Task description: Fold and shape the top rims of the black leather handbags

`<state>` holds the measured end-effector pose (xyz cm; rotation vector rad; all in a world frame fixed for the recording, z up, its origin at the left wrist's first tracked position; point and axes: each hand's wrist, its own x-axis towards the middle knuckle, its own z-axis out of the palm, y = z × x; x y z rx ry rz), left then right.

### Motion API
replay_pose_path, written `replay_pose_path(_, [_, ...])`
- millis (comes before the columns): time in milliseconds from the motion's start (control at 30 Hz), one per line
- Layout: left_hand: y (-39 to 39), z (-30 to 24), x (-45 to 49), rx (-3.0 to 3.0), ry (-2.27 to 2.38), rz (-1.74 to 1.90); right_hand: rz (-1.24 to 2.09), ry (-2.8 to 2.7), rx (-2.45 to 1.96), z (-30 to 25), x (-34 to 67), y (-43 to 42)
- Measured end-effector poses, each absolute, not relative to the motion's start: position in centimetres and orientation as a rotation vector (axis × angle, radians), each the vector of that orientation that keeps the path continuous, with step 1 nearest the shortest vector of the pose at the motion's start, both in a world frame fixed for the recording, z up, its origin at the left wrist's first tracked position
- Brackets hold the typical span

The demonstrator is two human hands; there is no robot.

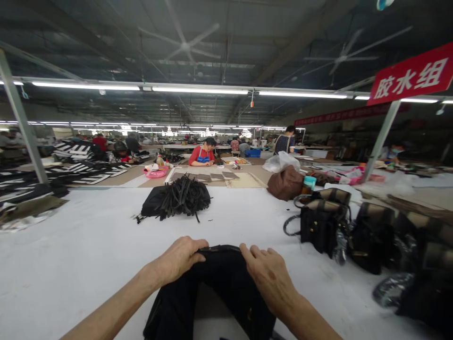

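A black fabric bag piece (pixel 222 264) arches up in front of me over the white table, its lower part cut off by the bottom of the view. My left hand (pixel 179 259) pinches its upper edge at the left, thumb and fingers closed on the cloth. On the upper right edge, my right hand (pixel 267 274) grips the same piece, with the fingertips over the rim and the thumb hidden. A dark strip, perhaps a zipper, runs along the edge between both hands.
A heap of black strips (pixel 186 196) lies ahead on the white table (pixel 88 255). Several black handbags (pixel 320 222) stand at the right, near a brown bundle (pixel 286 183) and a jar with a turquoise lid (pixel 309 184). A person in red (pixel 201 153) works farther back.
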<state>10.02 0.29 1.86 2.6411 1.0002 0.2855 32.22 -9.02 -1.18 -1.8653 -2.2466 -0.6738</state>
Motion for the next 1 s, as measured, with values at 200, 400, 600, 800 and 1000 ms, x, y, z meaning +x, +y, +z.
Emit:
replay_pose_path(200, [-0.4, 2.5, 11.3, 2.788, 1.181, 0.164, -0.656, -2.014, -2.055, -2.1, 29.1, -8.2])
replay_pose_path(400, [-0.7, 2.6, 11.5, 2.837, 1.259, 0.146, -0.671, -1.969, -1.971, -3.0, 28.7, -6.9])
replay_pose_path(600, [-0.7, 2.8, 11.7, 2.858, 1.265, 0.124, -0.604, -2.000, -1.910, -2.3, 28.9, -6.5])
replay_pose_path(800, [-0.6, 2.9, 12.1, 2.908, 1.260, 0.060, -0.574, -1.993, -1.929, -2.2, 29.1, -6.4])
replay_pose_path(1000, [-0.5, 2.8, 12.4, 2.905, 1.271, 0.043, -0.510, -1.972, -2.016, -1.9, 28.9, -5.7])
